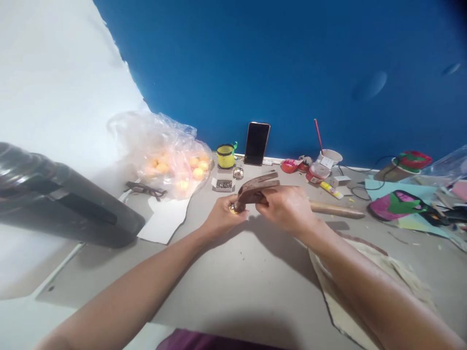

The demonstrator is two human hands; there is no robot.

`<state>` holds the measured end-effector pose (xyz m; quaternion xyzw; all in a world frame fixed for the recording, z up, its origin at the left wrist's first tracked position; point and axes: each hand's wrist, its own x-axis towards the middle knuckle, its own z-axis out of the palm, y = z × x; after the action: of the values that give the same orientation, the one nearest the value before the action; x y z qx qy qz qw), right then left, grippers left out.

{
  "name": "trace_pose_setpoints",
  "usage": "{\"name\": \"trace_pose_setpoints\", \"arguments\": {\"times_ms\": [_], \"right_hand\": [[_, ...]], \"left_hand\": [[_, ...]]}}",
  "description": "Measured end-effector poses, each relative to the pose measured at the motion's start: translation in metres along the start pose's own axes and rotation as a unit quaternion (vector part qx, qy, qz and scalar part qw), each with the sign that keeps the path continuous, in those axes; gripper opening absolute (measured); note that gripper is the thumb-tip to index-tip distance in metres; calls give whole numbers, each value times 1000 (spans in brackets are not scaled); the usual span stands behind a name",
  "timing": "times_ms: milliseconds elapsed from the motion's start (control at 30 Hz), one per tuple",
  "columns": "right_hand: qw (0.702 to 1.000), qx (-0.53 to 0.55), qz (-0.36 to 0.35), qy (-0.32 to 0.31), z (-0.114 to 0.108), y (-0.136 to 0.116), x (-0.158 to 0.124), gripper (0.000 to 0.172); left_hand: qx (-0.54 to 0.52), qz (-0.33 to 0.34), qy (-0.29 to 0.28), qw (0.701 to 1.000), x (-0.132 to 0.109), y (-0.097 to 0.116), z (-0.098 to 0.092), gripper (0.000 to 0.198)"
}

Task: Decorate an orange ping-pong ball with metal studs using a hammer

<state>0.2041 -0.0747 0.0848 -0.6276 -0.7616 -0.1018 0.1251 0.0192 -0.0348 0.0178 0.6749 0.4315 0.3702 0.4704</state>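
Observation:
My right hand (286, 206) grips a rusty claw hammer (255, 187) close to its head; the wooden handle (335, 210) sticks out to the right over the grey table (237, 282). The hammer's face rests on a small yellow object (232, 209) that my left hand (221, 216) pinches against the table. The small object is mostly hidden by my fingers.
A clear plastic bag of orange balls (171, 163), dark glasses (146, 189), white paper (164, 221), a small box of pins (224, 184), a yellow cup (226, 155), an upright phone (257, 143), paint pots and craft clutter at right, cloth (365, 282), a black object (54, 199) at left.

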Motion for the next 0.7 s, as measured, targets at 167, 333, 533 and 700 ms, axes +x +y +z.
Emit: {"name": "trace_pose_setpoints", "arguments": {"times_ms": [167, 333, 533, 700], "right_hand": [[998, -10, 45, 33, 2, 2, -1, 26], [1000, 4, -11, 7, 6, -1, -2, 24], [1000, -2, 21, 13, 3, -3, -2, 25], [999, 8, 33, -40, 2, 3, 3, 24]], "left_hand": [[9, -21, -7, 1000, 0, 1, 0, 13], [-13, -12, -5, 1000, 1, 0, 0, 11], [-4, -24, -17, 1000, 2, -4, -1, 12], [9, -3, -7, 1000, 0, 0, 0, 11]]}}
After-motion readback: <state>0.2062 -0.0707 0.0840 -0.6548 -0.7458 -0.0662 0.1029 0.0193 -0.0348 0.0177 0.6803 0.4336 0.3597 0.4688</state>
